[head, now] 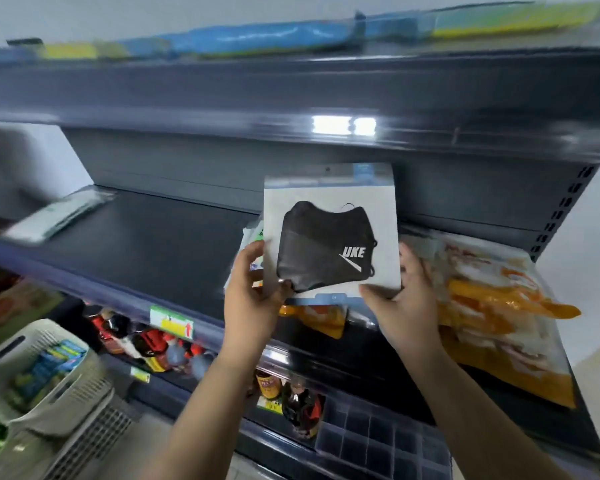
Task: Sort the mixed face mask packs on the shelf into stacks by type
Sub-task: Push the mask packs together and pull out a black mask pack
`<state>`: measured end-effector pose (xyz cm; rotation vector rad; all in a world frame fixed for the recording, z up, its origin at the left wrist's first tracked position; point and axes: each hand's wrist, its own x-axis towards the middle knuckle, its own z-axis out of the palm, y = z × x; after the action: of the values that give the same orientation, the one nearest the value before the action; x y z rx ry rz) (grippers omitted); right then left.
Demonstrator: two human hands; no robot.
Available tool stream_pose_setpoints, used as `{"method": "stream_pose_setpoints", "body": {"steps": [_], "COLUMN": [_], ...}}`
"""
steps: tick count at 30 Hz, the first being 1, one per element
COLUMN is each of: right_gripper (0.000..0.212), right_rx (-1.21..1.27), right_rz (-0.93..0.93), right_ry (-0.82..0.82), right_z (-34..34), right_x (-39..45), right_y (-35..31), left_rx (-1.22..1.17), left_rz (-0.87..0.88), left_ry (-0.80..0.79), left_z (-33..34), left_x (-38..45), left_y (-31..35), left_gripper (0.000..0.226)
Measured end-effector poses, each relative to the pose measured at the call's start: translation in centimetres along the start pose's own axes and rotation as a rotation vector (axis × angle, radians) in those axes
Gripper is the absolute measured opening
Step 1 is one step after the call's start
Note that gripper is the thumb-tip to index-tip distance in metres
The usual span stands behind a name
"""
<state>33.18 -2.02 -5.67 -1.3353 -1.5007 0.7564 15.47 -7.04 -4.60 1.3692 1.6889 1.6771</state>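
I had the black mask pack (331,233) up in front of the middle shelf (146,251), held flat-on to me, its long axis running upright with the hang tab at the top. My left hand (253,289) pinched its lower left edge, thumb on the face and fingers behind; my right hand (407,296) took the lower right corner, thumb across the bottom edge and fingers curled behind the right side. Both hands were equally near it, each gripping from below.

What the next placement turned on: the pack sat above the mixed heap, with the orange-and-white packs (492,306) spread to the right and near, and a lone green-and-white pack (59,213) lying well apart at the far left end of the shelf. The bare dark stretch of shelf lay left of my left hand, so I judged any new stack would go that way.

More packs (252,237) lay behind the held one, mostly covered; I could not tell their type. The top-shelf packs (257,38) were smeared by motion blur.
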Motion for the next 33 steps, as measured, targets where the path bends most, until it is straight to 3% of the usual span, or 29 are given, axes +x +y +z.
{"method": "stream_pose_setpoints", "body": {"steps": [10,16,22,33], "right_gripper": [0.062,0.060,0.058,0.047], "right_rx": [0.241,0.274,0.232,0.100], "right_rz": [0.017,0.011,0.027,0.028], "right_ry": [-0.153,-0.204,-0.191,-0.248], "right_z": [14.0,24.4,32.9,41.9], "right_x": [-2.0,-4.5,-5.3,-1.6], "right_y": [-5.8,-9.7,-13.1,-14.3], "left_rx": [-0.016,0.095,0.163,0.214], "left_rz": [-0.087,-0.120,-0.158,-0.270], "left_ry": [0.114,0.157,0.122,0.080], "left_z": [-14.5,-24.7,-32.9,-38.7], "left_x": [4.3,7.7,11.1,19.0], "left_y": [-5.1,-9.1,-11.9,-17.6], "left_gripper": [0.062,0.063,0.046,0.051]}}
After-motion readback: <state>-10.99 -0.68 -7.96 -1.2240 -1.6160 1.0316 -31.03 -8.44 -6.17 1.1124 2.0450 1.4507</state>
